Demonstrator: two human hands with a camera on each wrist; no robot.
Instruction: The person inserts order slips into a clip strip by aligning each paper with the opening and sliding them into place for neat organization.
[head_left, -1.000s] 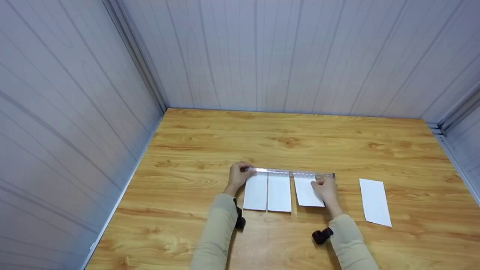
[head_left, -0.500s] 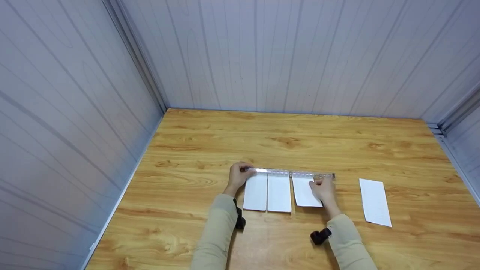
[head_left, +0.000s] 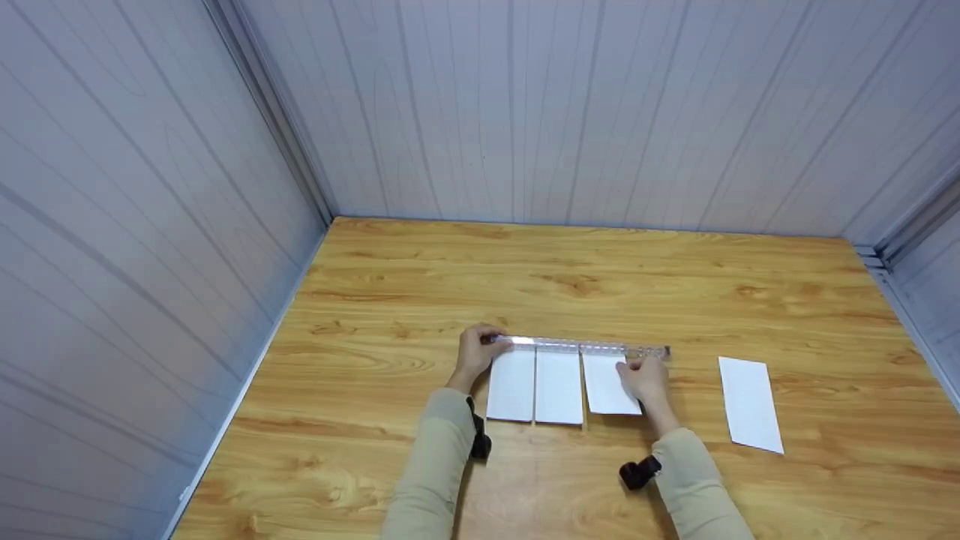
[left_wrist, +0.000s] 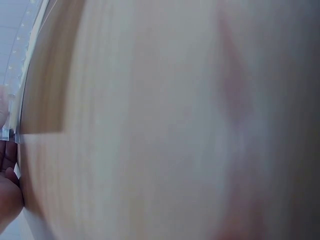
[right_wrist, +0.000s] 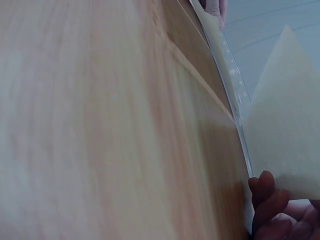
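Note:
A clear plastic strip [head_left: 559,344] runs left to right in the head view. My left hand [head_left: 474,352] pinches its left end. Two white paper rectangles [head_left: 512,382] extend toward me from the strip, side by side with a thin gap. Further right is a third white paper [head_left: 606,382], its top edge at the strip. My right hand [head_left: 646,381] pinches this third paper by its right side. In the right wrist view, that paper [right_wrist: 285,130] rises at a slant above the right fingers [right_wrist: 270,200]. Whether its top edge lies over or under the strip, I cannot tell.
Another white paper [head_left: 750,405] lies alone on the wood-grain table [head_left: 570,285], right of my right hand. Pale panelled walls [head_left: 480,112] stand behind the table and on both sides. A black wrist camera [head_left: 640,474] sits by the right sleeve.
My right hand has moved slightly left with the third paper, narrowing the gap to the middle one. My left hand has stayed in place on the strip.

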